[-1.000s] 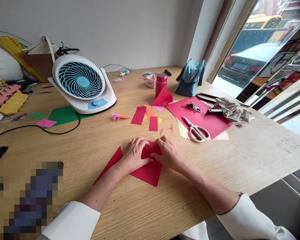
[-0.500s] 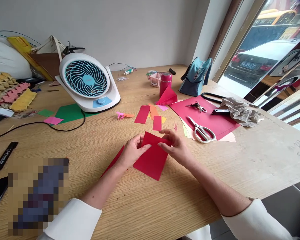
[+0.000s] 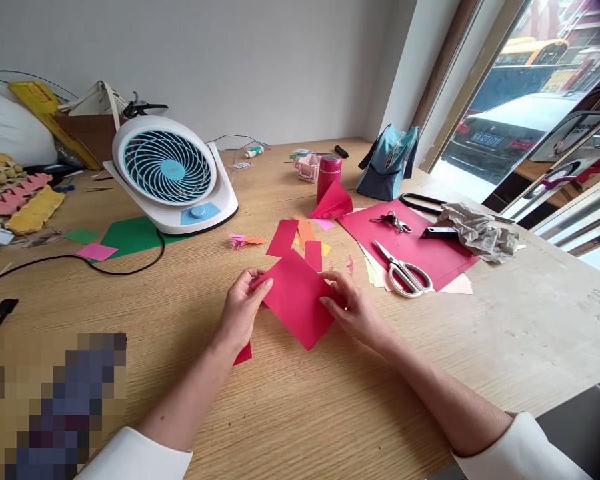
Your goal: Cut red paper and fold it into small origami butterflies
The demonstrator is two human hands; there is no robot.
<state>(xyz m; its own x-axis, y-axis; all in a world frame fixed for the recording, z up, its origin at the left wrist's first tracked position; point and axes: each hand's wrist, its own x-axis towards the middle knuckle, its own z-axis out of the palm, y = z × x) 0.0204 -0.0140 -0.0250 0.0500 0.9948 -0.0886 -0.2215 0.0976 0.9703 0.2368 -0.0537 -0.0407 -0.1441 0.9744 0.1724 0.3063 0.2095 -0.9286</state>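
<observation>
A red sheet of paper [image 3: 300, 293] is held above the table, turned so that a corner points toward me. My left hand [image 3: 243, 303] pinches its left corner between thumb and fingers. At the opposite corner my right hand [image 3: 350, 303] grips it, thumb on top and fingers beneath. Another red paper piece [image 3: 243, 354] shows partly under my left wrist, the rest hidden by the hand. Just beyond the held sheet lie two smaller red paper pieces [image 3: 283, 238], beside orange and yellow scraps [image 3: 307, 231].
White-handled scissors [image 3: 405, 273] lie right of my hands, beside a large red sheet [image 3: 370, 230] with keys [image 3: 393, 222] on it. A fan [image 3: 175, 177] stands back left, its cord [image 3: 130, 272] crossing the table. A red bottle [image 3: 329, 175] and blue bag [image 3: 389, 163] stand behind.
The held red sheet has turned, its near edge becoming a corner. My left hand has shifted left to the sheet's left corner, and the red piece beneath that arm shows differently. The view has shifted slightly.
</observation>
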